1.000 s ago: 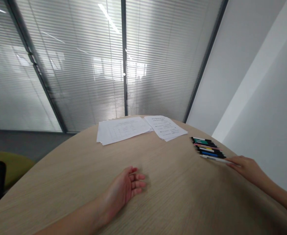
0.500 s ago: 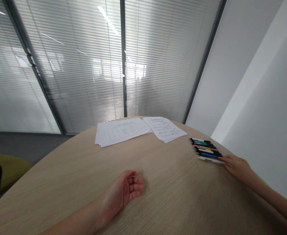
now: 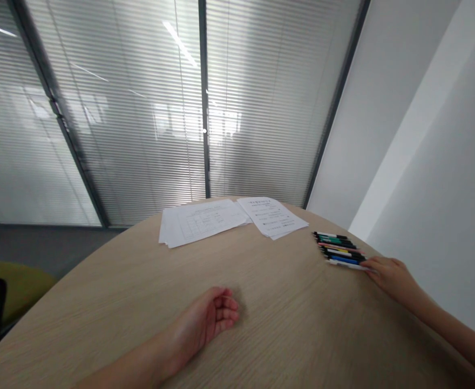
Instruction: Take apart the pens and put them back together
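The right grip (image 3: 389,278) has been drawn in toward the pens, and its fingertips (image 3: 366,263) are now set at the end of a white pen (image 3: 345,263). That pen is the nearest of a row of pens (image 3: 338,247) laid side by side on the worktop (image 3: 286,346). The grip is narrow, with the fingers closed up together, but whether the white pen is held or only touched cannot be told. The left grip (image 3: 211,312) rests on the wood well apart from the pens, its fingers more loosely curled than a moment ago, and nothing is held in it.

The pens lie near the curved right edge of the worktop, and a white wall (image 3: 419,162) rises just beyond, so movement on that side is limited. Farther along, a stack of papers (image 3: 203,222) and a stack of printed sheets (image 3: 272,216) lie near the far edge, slightly overlapping. A broad stretch of wood is left between the two grips. Beyond the far edge stands a glass partition (image 3: 120,135) with blinds, and an olive chair (image 3: 11,283) is seen at the left.
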Tool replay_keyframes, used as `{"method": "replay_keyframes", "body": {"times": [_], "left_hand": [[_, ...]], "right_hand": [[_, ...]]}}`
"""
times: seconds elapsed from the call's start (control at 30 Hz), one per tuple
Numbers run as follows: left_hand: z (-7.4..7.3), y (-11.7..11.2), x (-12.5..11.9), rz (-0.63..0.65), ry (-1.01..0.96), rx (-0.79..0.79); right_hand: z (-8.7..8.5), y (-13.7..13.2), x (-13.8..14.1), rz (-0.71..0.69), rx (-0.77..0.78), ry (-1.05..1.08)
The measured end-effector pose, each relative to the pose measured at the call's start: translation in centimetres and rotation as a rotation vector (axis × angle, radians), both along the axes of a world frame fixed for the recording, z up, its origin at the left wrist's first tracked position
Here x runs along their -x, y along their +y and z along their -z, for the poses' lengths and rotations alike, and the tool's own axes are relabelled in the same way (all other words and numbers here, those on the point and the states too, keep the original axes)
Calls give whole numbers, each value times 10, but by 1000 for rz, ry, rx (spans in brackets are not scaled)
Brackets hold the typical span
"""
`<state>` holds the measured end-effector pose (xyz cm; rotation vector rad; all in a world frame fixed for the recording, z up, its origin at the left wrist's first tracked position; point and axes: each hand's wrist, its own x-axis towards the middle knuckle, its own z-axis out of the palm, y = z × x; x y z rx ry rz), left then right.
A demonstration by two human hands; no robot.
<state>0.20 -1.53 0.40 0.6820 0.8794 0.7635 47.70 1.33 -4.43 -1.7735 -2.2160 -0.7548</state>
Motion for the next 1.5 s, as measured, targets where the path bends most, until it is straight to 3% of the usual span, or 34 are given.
{"method": "replay_keyframes", "body": {"times": [0.07,0.17,0.2,0.27,0.4,0.5,0.6,0.77,1.5], "left_hand": [[0,4,4,85,134,-139],[-7,14,12,170,662,-622],[-12,18,15,173,764,-708],[-22,28,20,172,903,-818],[-36,50,14,216,1139,-985],[-29,64,-1,229,1286,-1051],[-11,69,-13,234,1401,-1099],[9,62,-14,278,1496,-1174],[10,60,-15,241,1543,-1224]], "right_hand": [[-3,-1,5,-9,-44,5],[-13,2,27,-76,-100,77],[-17,6,39,-112,-91,132],[-24,17,69,-157,-10,279],[-28,51,139,-202,63,323],[-23,68,184,-204,133,341],[-13,70,211,-178,205,353],[-3,61,219,-144,297,350],[-7,59,219,-124,332,356]]}}
